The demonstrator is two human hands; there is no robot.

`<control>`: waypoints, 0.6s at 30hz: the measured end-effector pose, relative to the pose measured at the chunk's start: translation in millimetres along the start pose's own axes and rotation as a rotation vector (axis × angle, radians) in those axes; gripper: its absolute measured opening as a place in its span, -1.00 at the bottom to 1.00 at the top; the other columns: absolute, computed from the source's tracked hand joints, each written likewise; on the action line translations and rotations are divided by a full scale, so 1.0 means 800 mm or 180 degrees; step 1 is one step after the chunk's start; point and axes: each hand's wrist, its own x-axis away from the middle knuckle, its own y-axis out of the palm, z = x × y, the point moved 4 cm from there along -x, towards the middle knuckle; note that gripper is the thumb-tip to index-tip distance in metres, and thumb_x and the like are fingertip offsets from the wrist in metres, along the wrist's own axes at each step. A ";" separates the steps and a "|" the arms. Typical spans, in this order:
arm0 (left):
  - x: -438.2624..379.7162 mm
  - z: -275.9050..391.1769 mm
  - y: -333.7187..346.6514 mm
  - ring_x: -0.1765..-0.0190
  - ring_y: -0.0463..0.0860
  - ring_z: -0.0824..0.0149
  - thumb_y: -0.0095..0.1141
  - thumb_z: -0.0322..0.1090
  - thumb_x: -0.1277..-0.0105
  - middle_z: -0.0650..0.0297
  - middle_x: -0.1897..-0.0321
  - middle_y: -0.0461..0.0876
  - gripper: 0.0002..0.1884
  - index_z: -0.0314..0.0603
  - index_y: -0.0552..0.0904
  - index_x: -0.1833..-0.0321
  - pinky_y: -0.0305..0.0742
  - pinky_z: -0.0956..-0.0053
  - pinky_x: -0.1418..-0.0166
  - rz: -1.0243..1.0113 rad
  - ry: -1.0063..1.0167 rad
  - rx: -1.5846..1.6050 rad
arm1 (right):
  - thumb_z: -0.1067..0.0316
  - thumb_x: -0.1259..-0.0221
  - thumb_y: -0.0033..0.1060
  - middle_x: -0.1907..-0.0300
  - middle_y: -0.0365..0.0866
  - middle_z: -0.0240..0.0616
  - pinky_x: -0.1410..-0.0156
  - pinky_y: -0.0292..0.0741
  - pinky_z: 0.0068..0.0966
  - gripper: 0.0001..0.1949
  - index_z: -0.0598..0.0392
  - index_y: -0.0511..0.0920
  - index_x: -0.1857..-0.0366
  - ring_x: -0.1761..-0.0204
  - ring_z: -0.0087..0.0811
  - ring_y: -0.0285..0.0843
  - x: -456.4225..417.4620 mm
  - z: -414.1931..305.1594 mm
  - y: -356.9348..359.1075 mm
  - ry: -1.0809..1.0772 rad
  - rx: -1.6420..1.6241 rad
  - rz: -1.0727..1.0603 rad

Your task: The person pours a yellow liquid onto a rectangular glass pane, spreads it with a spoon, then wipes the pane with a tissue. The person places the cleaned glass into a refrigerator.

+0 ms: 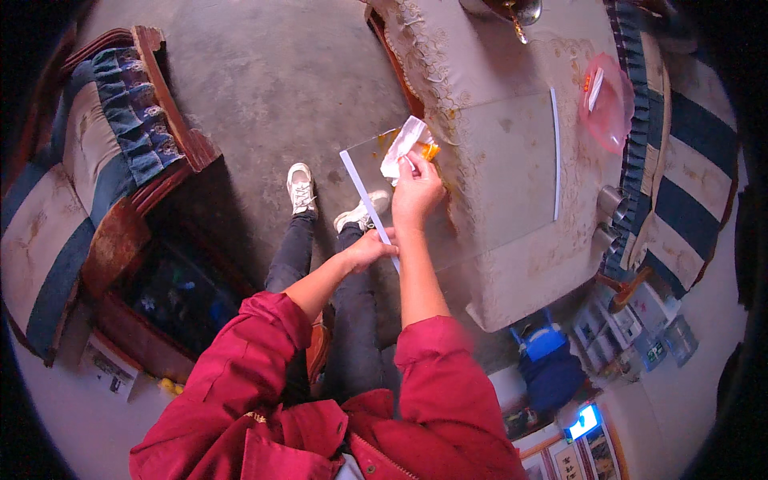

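A clear pane (510, 168), glass or plastic, extends from above my lap onto the cloth-covered table, with white strips along two opposite edges. My left hand (371, 249) grips the near white strip (360, 183), thumb and fingers around the edge. In my right hand (418, 191) is a crumpled white tissue (403, 141), pinched in the fingertips and lying against the pane near its far left corner. An orange-yellow smear (429, 151) shows beside the tissue, and smaller orange spots mark the pane's far edge. My right forearm partly hides the strip's lower end.
A lace-patterned cloth (522, 282) covers the table at my right. On it are a pink plastic bag (609, 114), two metal cups (612, 203) and a metal bowl (528, 11) with a spoon. Striped sofas (690, 174) flank both sides. A wood-framed dark-topped table (180, 288) stands left.
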 end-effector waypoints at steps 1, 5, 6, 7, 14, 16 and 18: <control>0.003 0.004 0.002 -0.10 0.58 0.35 0.04 -0.60 -0.18 0.22 -0.04 0.62 -0.52 -0.28 0.46 -0.22 0.40 0.43 -0.22 0.0032 0.0009 0.0020 | 0.48 -0.12 0.23 0.30 0.65 -0.14 0.17 0.54 -0.43 -0.84 0.25 0.65 0.22 0.28 -0.31 0.63 0.001 -0.001 -0.007 -0.0056 -0.0037 0.0053; 0.007 0.014 0.010 0.00 0.59 0.41 0.17 -0.48 -0.20 0.25 0.06 0.65 -0.60 -0.26 0.53 -0.13 0.44 0.47 -0.13 -0.0119 0.0032 0.0349 | 0.51 -0.16 0.23 0.29 0.65 -0.26 0.14 0.53 -0.53 -0.72 0.23 0.58 0.02 0.28 -0.49 0.58 0.040 0.041 -0.061 0.0197 -0.0314 0.0106; 0.005 0.010 0.006 -0.03 0.59 0.39 0.15 -0.51 -0.19 0.23 0.02 0.64 -0.60 -0.28 0.52 -0.14 0.43 0.46 -0.15 -0.0083 0.0052 0.0239 | 0.53 -0.13 0.22 0.26 0.65 -0.21 0.17 0.54 -0.49 -0.68 0.19 0.57 0.00 0.28 -0.44 0.60 0.054 0.059 -0.063 0.0324 -0.0134 0.0053; 0.002 0.005 0.001 -0.06 0.58 0.37 0.13 -0.53 -0.18 0.21 -0.01 0.63 -0.59 -0.30 0.51 -0.14 0.42 0.45 -0.17 -0.0046 0.0074 0.0138 | 0.54 -0.09 0.22 0.23 0.65 -0.16 0.20 0.55 -0.45 -0.65 0.16 0.57 -0.03 0.29 -0.39 0.62 0.062 0.051 -0.061 0.0447 0.0054 -0.0004; -0.008 -0.010 -0.013 0.02 0.58 0.43 0.17 -0.50 -0.16 0.29 0.09 0.66 -0.66 -0.29 0.59 -0.04 0.44 0.47 -0.13 0.0164 0.0218 -0.0200 | 0.44 -0.14 0.23 0.21 0.63 -0.11 0.11 0.55 -0.41 -0.75 0.21 0.61 0.08 0.23 -0.25 0.64 0.028 -0.005 0.002 -0.0432 0.0359 -0.0130; 0.003 0.007 -0.003 -0.06 0.58 0.39 0.09 -0.55 -0.18 0.23 -0.02 0.63 -0.55 -0.22 0.53 -0.19 0.44 0.45 -0.14 -0.0004 0.0006 -0.0355 | 0.48 -0.15 0.22 0.25 0.63 -0.16 0.15 0.54 -0.48 -0.79 0.25 0.62 0.12 0.26 -0.38 0.63 0.014 0.000 -0.010 -0.0155 -0.0128 -0.0049; 0.011 0.021 0.006 -0.13 0.56 0.31 0.08 -0.54 -0.21 0.17 -0.12 0.57 -0.49 -0.21 0.44 -0.28 0.42 0.41 -0.20 -0.0275 0.0009 -0.0044 | 0.55 -0.17 0.19 0.27 0.62 -0.24 0.18 0.55 -0.51 -0.81 0.30 0.63 0.14 0.28 -0.45 0.62 0.003 -0.008 -0.051 -0.0102 -0.0403 0.0216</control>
